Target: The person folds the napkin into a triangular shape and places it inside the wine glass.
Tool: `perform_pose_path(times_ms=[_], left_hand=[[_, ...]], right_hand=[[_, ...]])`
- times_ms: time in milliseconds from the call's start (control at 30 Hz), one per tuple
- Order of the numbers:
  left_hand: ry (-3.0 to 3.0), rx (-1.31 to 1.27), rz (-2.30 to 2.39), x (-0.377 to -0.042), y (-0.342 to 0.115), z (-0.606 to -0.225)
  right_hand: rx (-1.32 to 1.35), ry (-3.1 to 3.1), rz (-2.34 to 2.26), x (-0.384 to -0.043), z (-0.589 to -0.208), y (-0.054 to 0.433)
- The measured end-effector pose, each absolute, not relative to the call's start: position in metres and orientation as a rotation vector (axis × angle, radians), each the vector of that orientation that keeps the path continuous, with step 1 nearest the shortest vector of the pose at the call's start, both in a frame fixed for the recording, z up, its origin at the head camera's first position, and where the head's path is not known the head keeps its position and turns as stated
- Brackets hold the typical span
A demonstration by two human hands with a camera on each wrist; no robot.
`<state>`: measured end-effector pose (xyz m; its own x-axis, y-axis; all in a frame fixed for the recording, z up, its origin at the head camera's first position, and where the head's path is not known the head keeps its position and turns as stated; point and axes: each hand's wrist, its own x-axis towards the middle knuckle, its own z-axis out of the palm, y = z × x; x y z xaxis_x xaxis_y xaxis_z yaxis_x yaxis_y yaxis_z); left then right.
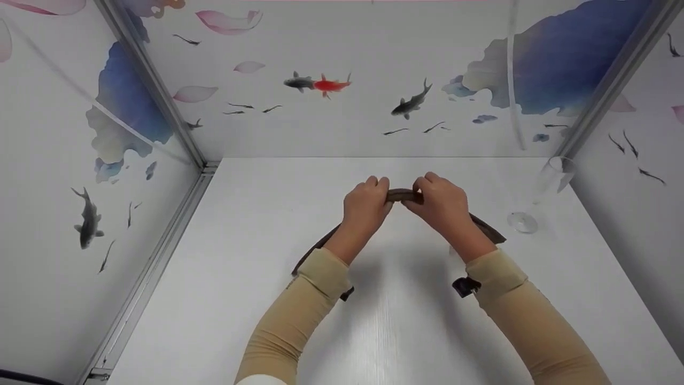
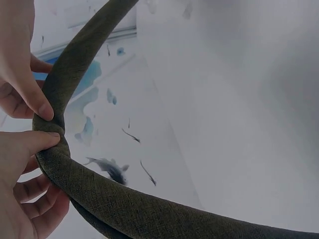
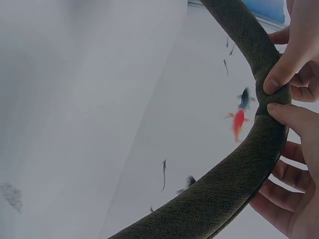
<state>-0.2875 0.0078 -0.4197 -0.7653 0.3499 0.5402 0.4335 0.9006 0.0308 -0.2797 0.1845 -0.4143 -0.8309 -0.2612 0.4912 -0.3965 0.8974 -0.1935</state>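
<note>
Both hands hold a long strip of dark olive-brown woven fabric (image 1: 398, 195), bent into an arch above the white table. The left hand (image 1: 366, 203) grips it just left of the arch's top, and the right hand (image 1: 441, 200) grips it just to the right. In the left wrist view, the thumbs press the fabric (image 2: 124, 204) close to each other, and it creases between them. A folded edge runs along the underside of the strip (image 3: 204, 204) in the right wrist view. Its two ends hang down behind the forearms.
A clear stemmed glass (image 1: 556, 174) stands at the table's right side, its round foot (image 1: 522, 222) right of the strip's end. White panels printed with fish and petals enclose the white table (image 1: 256, 208) at the back and sides.
</note>
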Motion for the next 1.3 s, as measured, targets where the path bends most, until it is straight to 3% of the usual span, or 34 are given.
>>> perform_pose_path(times_ms=[600,1300], left_hand=[[-2.342,-0.535,-0.631,-0.275,0.003,-0.371],[-2.279,-0.440,-0.961,-0.266,0.003,-0.351]], right_hand=[[0.511,-2.281,0.580,-0.265,-0.374,0.170],[0.493,-2.170,0.737,-0.256,-0.359,0.158]])
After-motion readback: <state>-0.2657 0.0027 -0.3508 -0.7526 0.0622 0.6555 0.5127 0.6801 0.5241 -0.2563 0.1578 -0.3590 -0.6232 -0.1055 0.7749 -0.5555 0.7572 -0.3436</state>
